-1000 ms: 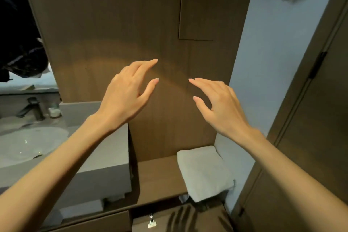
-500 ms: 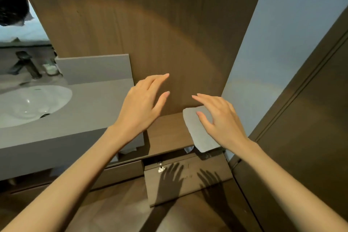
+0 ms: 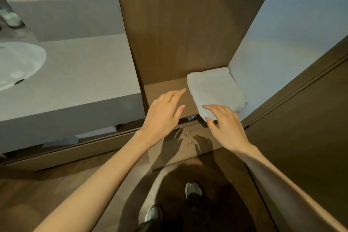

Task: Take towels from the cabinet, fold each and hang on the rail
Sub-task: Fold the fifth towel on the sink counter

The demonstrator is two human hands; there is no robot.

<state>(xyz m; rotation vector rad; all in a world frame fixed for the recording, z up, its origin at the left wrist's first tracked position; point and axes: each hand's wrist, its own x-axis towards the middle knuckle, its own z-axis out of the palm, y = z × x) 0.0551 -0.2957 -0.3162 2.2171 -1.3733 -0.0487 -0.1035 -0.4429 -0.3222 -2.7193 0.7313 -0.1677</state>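
A folded white towel (image 3: 214, 90) lies on the wooden cabinet shelf (image 3: 163, 88), pushed against the pale right wall. My right hand (image 3: 224, 124) hovers over the towel's near corner with fingers spread and straight, its fingertips just above or touching the cloth. My left hand (image 3: 165, 113) is held open over the bare shelf to the left of the towel, its fingertips a short way from the towel's left edge. Neither hand holds anything. The rail is out of view.
A grey vanity counter (image 3: 81, 73) with a white basin (image 3: 17, 64) stands to the left. A wooden drawer front (image 3: 180, 149) sits below the shelf. A dark wooden door (image 3: 301, 128) closes off the right side. My shoes (image 3: 193, 190) stand on the wooden floor.
The view has tilted down from the wall panel to the shelf and floor. Both hands have dropped from chest height to the shelf, and the right one now reaches the towel's near corner.
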